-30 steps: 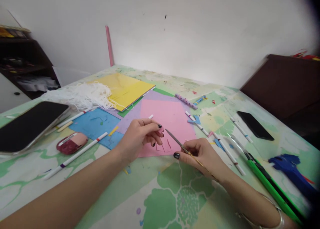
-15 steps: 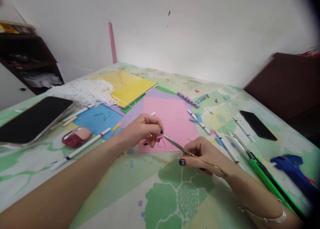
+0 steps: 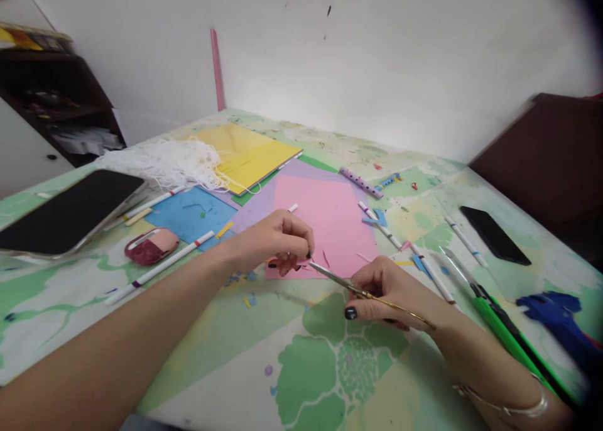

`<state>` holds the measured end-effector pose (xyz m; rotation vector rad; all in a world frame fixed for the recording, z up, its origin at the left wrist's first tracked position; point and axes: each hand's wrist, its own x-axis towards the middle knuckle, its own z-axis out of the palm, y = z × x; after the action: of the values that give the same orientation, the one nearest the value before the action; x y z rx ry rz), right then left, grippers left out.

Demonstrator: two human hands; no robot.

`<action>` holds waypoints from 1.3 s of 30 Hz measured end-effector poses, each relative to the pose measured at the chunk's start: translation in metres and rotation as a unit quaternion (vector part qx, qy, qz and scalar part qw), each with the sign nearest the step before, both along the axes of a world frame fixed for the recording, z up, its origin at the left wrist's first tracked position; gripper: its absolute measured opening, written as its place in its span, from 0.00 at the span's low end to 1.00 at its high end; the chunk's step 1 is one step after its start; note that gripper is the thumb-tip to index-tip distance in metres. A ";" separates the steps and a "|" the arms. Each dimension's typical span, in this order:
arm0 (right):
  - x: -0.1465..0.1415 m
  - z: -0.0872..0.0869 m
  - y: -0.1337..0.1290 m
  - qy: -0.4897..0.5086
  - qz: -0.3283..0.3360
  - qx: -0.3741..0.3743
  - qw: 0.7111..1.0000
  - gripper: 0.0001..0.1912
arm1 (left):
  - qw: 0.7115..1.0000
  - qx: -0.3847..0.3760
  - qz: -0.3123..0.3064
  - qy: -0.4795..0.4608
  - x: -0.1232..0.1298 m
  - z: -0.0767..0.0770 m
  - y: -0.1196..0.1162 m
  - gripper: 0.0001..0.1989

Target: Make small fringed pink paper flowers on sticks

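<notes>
My right hand point(image 3: 384, 296) grips a pair of gold-handled scissors point(image 3: 335, 278), whose blades point left. Their tips meet the fingertips of my left hand point(image 3: 287, 242), which is pinched on a small pink paper piece point(image 3: 304, 264), mostly hidden by the fingers. Beneath both hands lies a pink sheet of paper point(image 3: 325, 211) with thin pink cut strips point(image 3: 325, 257) near its front edge. A purple sheet point(image 3: 257, 211) sticks out from under it on the left.
Left of my hands are a blue sheet point(image 3: 188, 214), a marker point(image 3: 162, 267), an earbud case point(image 3: 151, 245) and a tablet point(image 3: 75, 211). White yarn point(image 3: 164, 161) touches a yellow sheet point(image 3: 254, 158). A green cutter point(image 3: 511, 340), a blue tool point(image 3: 553, 315) and a phone point(image 3: 494, 233) lie right.
The whole view has shifted slightly, so the table sits a little higher and further right. The strips on the pink sheet lie differently. Both hands keep their grips, scissor tips still at the left fingertips.
</notes>
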<state>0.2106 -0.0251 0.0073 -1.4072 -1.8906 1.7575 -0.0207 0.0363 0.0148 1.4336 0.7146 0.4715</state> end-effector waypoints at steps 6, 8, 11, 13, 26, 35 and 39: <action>-0.001 -0.001 0.001 0.004 0.004 -0.001 1.000 0.19 | 1.000 0.001 -0.003 0.001 0.000 0.000 -0.001 0.06; -0.001 -0.002 0.001 0.007 0.003 0.000 1.000 0.19 | 1.000 0.001 -0.002 0.000 0.000 0.000 -0.001 0.06; -0.001 -0.001 0.000 0.006 0.002 0.004 1.000 0.18 | 1.000 0.006 -0.003 0.000 0.000 -0.001 0.000 0.06; -0.001 -0.001 0.000 0.005 0.002 0.005 1.000 0.18 | 1.000 0.010 -0.007 0.002 0.000 -0.001 -0.001 0.06; -0.001 -0.001 0.001 -0.001 -0.005 -0.002 1.000 0.19 | 1.000 0.009 -0.006 0.000 0.002 -0.002 0.001 0.06; -0.001 -0.002 0.001 -0.001 -0.019 0.008 1.000 0.18 | 1.000 0.017 0.009 0.011 0.001 -0.003 -0.001 0.06; -0.001 -0.001 0.001 0.005 -0.026 0.003 1.000 0.18 | 1.000 0.015 0.021 0.013 0.002 -0.002 -0.001 0.06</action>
<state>0.2098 -0.0245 0.0061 -1.4297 -1.8368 1.7307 -0.0187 0.0351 0.0130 1.4584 0.7628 0.4981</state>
